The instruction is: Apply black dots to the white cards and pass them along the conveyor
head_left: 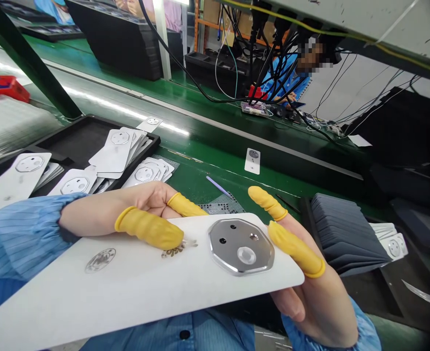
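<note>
A white phone back cover [134,292] with a silver octagonal camera plate [233,239] lies tilted close in front of me. The plate has small dark holes and a clear round spot. My left hand [149,214] grips the cover, its thumb in a yellow finger cot [152,229] flat on the face and its cot-covered forefinger behind the top edge. At the right end, my right hand [310,263] holds the cover's edge: one yellow-tipped finger presses beside the camera plate, another sticks up free, and a bare finger shows underneath.
Similar covers [114,151] are stacked in and around a black tray [79,131] at left. One cover [252,161] lies on the green bench [189,175], near a purple tweezer-like tool [218,186]. At right, dark sheets [346,234] fill a tray. Cables [269,63] hang ahead; a co-worker [288,73] sits beyond.
</note>
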Available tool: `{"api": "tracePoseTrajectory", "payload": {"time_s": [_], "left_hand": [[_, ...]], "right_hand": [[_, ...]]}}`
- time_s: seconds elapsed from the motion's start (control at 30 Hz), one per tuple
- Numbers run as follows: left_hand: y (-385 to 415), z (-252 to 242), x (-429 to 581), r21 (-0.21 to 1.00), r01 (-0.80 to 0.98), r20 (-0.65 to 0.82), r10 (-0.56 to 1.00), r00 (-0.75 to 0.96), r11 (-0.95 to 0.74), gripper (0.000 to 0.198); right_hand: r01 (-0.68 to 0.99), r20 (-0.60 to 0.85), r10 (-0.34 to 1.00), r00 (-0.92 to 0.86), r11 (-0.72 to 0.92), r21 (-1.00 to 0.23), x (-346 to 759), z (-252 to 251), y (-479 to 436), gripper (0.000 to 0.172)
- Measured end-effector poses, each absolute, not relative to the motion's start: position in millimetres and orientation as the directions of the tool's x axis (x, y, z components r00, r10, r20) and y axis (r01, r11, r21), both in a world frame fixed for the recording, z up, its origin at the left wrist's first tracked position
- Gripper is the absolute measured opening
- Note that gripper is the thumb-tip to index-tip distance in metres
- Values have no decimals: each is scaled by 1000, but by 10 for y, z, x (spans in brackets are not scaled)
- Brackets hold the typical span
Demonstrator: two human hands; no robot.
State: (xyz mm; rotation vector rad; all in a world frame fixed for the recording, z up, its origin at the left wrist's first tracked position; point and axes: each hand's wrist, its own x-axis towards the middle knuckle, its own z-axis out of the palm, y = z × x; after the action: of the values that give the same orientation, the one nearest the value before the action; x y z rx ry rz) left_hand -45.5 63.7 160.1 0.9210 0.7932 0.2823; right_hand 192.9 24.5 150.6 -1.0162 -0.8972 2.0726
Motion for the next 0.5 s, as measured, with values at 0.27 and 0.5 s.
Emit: {"api": "tracePoseTrajectory", "payload": {"time_s": [0.27,0.5], "left_hand": [[616,1543,-510,813,97,-475,558,681,574,54],[583,996,-622,818,59,-535,718,444,573,70]], "right_hand": [[-223,-393,804,-446,-525,-822,1931,1503,235,71],[147,107,984,-145,128,-981,2059,692,1001,44]]}}
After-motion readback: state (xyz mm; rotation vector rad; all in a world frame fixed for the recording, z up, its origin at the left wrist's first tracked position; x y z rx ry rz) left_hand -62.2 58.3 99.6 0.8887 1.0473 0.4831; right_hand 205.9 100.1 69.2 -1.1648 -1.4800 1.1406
